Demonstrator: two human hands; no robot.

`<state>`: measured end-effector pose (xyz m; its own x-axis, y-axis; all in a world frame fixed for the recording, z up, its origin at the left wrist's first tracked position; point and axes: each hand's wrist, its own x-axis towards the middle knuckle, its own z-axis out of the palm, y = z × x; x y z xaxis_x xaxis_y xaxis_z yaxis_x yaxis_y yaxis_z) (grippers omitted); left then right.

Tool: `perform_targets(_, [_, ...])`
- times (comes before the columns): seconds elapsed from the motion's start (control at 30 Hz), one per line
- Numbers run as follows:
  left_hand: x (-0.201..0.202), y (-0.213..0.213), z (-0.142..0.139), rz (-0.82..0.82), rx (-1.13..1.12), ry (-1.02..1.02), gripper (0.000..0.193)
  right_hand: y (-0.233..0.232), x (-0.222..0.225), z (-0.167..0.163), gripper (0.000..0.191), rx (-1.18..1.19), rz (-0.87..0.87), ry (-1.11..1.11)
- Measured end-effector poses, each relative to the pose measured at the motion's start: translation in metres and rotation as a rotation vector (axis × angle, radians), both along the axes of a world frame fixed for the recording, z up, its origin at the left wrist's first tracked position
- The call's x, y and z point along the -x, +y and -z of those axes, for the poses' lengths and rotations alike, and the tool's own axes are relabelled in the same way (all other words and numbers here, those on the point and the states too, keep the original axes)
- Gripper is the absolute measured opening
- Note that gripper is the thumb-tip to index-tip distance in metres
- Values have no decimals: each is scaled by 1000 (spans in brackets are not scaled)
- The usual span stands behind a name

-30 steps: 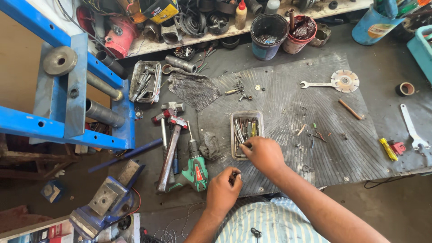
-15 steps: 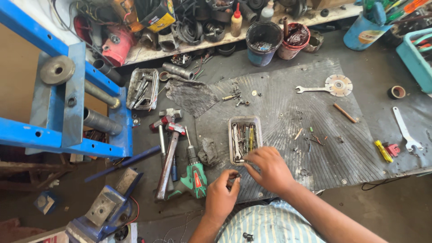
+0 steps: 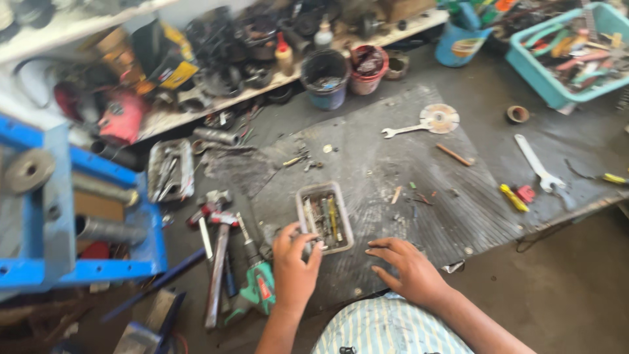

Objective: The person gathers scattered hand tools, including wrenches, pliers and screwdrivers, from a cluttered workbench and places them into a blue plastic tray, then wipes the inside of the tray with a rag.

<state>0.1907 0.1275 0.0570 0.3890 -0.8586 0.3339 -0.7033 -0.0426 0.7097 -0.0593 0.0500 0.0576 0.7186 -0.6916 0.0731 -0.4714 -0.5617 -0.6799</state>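
Note:
A small grey tray (image 3: 346, 237) of bits and screws sits on the dark ribbed mat (image 3: 419, 170). My left hand (image 3: 295, 269) is at the tray's near-left corner, its fingers pinched on a small metal piece (image 3: 320, 246) that is blurred. To the right of the tray, my right hand (image 3: 406, 265) rests flat on the mat with its fingers spread and nothing in it. My striped shirt fills the bottom edge.
A green drill (image 3: 259, 288) and hammers (image 3: 216, 262) lie left of my left hand. A blue metal frame (image 3: 65, 216) stands at far left. A wrench (image 3: 540, 164), a cutting disc (image 3: 439, 118), buckets (image 3: 325, 78) and a teal basket (image 3: 576, 52) lie beyond.
My right hand has drawn back from the tray and settled flat on the mat. My left hand has moved from beside the drill up to the tray's corner. The camera has shifted closer.

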Motion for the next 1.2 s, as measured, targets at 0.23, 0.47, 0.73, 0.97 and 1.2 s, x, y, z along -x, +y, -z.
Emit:
perform_targets(0.23, [-7, -37, 17, -40, -203, 11, 21, -15, 47, 4, 34, 4, 71, -33])
perform_targets(0.47, [7, -60, 26, -47, -524, -204, 25, -60, 118, 9, 32, -8, 234, 50])
perform_targets(0.73, [48, -101, -20, -153, -701, 244, 21, -140, 252, 4, 30, 118, 466, -2])
perform_targets(0.97, [136, -184, -37, -96, -481, 142, 22, -213, 344, 21, 24, 115, 654, -30])
perform_targets(1.2, [243, -321, 0, 73, -324, 235, 25, -279, 366, 59, 22, 304, 560, -135])
